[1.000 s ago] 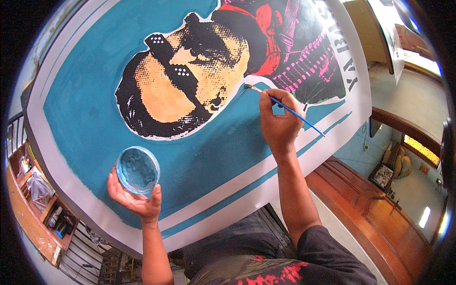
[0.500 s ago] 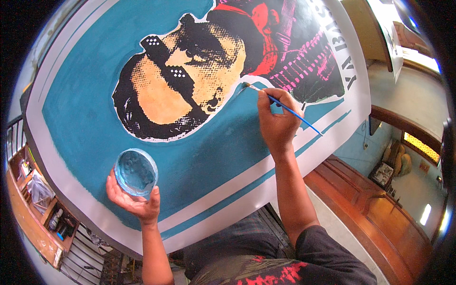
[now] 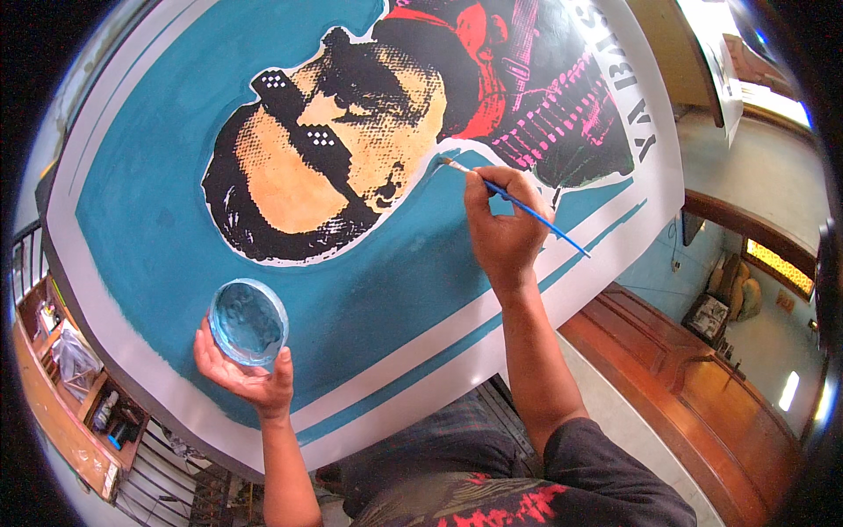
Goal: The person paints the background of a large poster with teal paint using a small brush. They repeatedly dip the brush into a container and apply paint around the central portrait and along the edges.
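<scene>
Paintbrush (image 3: 562,236) is pinched in right hand (image 3: 505,224), left hand (image 3: 253,379) grips paint cup (image 3: 251,359); I fear trembling could stain white outline (image 3: 458,143), though tip contact seems unclear.

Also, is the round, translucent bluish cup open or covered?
Open: the cup has no lid visible, and its blue-smeared inside shows.

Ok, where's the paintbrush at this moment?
In the head view, the paintbrush is right of centre in the upper half, in the right hand, its bristles beside the portrait's white outline.
</scene>
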